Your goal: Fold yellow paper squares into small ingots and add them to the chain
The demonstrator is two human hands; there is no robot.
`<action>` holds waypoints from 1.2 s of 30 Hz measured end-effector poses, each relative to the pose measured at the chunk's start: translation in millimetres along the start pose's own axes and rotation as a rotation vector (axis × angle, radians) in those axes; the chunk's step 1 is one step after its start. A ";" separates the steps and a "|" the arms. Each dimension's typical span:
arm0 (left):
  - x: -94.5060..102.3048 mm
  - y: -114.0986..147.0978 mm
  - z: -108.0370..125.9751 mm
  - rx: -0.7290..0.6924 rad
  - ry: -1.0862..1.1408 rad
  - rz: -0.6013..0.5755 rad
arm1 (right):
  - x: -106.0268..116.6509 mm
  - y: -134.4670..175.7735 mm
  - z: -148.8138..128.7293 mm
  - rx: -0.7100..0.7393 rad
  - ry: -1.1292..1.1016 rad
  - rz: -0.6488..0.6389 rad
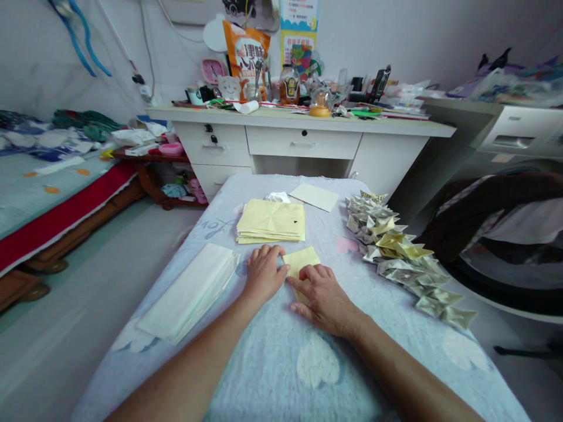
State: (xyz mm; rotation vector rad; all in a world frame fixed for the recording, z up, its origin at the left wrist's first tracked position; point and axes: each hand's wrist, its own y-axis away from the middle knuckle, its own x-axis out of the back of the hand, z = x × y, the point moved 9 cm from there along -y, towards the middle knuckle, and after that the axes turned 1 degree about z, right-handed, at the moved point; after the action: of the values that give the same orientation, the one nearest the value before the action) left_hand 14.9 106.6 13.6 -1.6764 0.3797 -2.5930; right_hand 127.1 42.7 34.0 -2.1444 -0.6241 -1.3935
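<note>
A small folded sheet of yellow paper [303, 258] lies flat on the cloth-covered table. My left hand [265, 272] rests at its left edge, thumb and index fingertip apart and touching it or very close. Over its lower part lies my right hand [325, 296], fingers spread and pressing down, which hides some of the sheet. Just beyond my hands is a stack of yellow paper sheets [270, 220] with crease lines. To the left lies a long folded bundle of pale paper [189, 293]. A row of folded paper pieces [396, 249], mostly grey with some yellow, runs along the right side.
A pale card [314, 196] and crumpled white paper [277, 197] lie behind the stack. Against the wall stands a cluttered white desk [303, 140] with drawers. A washing machine [510, 135] is on the right, a bed [57, 193] on the left.
</note>
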 end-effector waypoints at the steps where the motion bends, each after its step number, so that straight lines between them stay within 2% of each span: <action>1: -0.3 -0.8 -0.7 -0.001 0.002 0.001 | 0.7 0.1 -0.1 -0.002 -0.009 -0.003; 12: -3.2 -4.7 -5.5 0.012 0.005 -0.015 | 7.4 17.4 7.0 0.068 -0.212 -0.137; 20: -0.4 -5.1 -3.7 -0.011 0.060 0.022 | 7.2 22.5 9.8 0.073 -0.349 -0.208; 24: 2.5 -7.2 -1.8 -0.034 0.248 0.039 | 7.4 22.9 11.6 0.065 -0.430 -0.205; 28: -5.1 -7.7 -0.9 -0.030 0.583 -0.015 | 12.1 21.9 18.6 0.012 -0.438 -0.066; 32: -10.3 -5.6 -5.6 0.058 0.846 -0.023 | 14.0 20.1 19.3 -0.010 -0.341 0.065; 36: -8.6 -5.5 -13.2 0.189 1.015 -0.004 | 10.5 16.7 13.2 -0.003 -0.231 0.075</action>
State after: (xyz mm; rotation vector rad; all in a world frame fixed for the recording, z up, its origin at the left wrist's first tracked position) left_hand 7.2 115.7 1.9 -0.1986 0.1162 -3.1309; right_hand 150.5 39.3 36.4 -2.3259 -0.6198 -1.1177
